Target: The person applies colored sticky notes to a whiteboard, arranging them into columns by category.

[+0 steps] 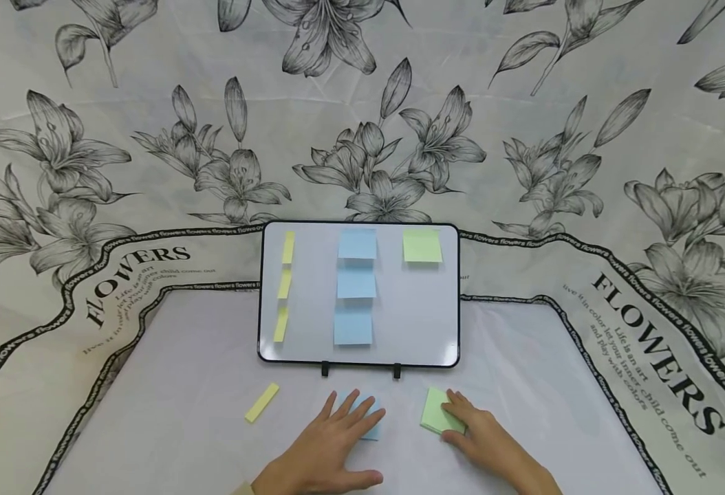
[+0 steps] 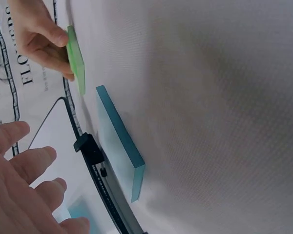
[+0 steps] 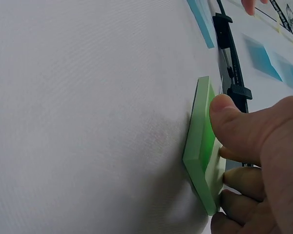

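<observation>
In the head view my left hand is spread above a pad of blue sticky notes, hiding most of it. The left wrist view shows that blue pad lying on the table, apart from the fingers. My right hand grips a pad of green sticky notes at the right, fingers on its far side and thumb at the near edge. Up close in the right wrist view, the thumb and curled fingers hold the green pad, its top sheet seemingly bent up a little.
A black-framed whiteboard stands behind the hands on black feet. On it are three yellow strips, three blue notes and one green note. A yellow strip pad lies left on the white-covered table.
</observation>
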Available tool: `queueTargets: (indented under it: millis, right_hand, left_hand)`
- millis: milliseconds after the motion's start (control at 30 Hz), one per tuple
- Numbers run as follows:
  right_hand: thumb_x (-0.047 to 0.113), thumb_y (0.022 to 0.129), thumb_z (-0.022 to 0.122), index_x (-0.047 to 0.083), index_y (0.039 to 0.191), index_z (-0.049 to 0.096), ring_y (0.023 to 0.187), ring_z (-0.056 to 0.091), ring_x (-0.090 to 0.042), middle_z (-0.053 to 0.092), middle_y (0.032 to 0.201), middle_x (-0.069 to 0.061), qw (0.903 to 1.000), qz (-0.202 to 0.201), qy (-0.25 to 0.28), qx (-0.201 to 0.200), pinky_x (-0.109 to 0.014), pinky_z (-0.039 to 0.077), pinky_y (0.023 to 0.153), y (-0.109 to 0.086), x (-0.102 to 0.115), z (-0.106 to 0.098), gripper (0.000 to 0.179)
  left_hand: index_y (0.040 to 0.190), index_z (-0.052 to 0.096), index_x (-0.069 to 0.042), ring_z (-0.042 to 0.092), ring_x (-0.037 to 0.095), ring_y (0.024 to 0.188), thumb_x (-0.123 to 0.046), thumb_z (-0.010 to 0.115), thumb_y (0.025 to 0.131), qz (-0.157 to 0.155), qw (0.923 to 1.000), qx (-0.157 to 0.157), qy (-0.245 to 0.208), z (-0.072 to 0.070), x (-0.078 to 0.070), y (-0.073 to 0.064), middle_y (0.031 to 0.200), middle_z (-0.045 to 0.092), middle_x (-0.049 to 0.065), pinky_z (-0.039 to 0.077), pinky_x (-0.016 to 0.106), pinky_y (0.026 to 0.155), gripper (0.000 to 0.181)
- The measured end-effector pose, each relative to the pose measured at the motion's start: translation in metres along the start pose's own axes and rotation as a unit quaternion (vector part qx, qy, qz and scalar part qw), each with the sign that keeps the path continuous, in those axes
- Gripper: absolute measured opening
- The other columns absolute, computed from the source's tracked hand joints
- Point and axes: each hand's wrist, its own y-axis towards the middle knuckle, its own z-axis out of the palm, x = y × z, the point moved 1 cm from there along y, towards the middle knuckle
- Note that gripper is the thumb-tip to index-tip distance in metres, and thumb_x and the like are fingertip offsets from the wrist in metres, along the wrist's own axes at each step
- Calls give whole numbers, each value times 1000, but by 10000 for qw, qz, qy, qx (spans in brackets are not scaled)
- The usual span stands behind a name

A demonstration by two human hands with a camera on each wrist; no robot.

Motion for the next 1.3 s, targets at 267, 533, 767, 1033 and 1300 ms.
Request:
queueTargets:
  millis: [267, 533, 767, 1033, 1300]
  right_hand:
    - [23, 98, 69, -3, 124, 70, 135, 51, -51, 54, 145, -33, 9994, -151, 298, 100, -61, 40, 108, 1, 1, -6, 37]
    - [7, 99, 65, -2, 110, 74, 126, 60, -51, 66, 130, -29, 9997, -14, 71, -214, -59, 49, 100, 5, 3, -4, 17]
    - [6, 95, 70, 11, 95, 73, 119, 67, -43, 74, 121, -20, 9977, 466, -110, -480, -52, 55, 97, 8, 5, -1, 6]
    - [4, 91, 72, 18, 90, 69, 111, 73, -30, 78, 114, -12, 9944, 645, -237, -797, -42, 60, 85, 8, 7, -2, 14]
    - [10, 96, 71, 16, 103, 74, 97, 75, -18, 79, 105, -2, 9921, 772, -159, -975, -39, 60, 81, 11, 5, -3, 10]
  left_hand:
    - [162, 35, -23, 35, 36, 153, -71, 47, 98, 318, 9994, 117, 56, 1, -3, 6, 164, 41, 8, 32, 69, 117, 80]
    - [163, 31, -26, 37, 36, 152, -67, 51, 99, 393, 9990, 221, -9, 2, -5, 11, 163, 42, 7, 34, 68, 116, 79]
    - [162, 33, -23, 39, 34, 151, -68, 45, 101, 476, 9979, 380, -221, 5, -6, 17, 163, 43, 7, 35, 65, 116, 77]
    - [161, 36, -23, 40, 30, 151, -63, 48, 102, 694, 9951, 684, -174, 19, -10, 36, 161, 45, 5, 37, 62, 117, 73]
    - [160, 37, -26, 37, 25, 153, -69, 44, 100, 856, 9903, 1092, 108, 30, -16, 61, 165, 39, 1, 37, 56, 120, 74]
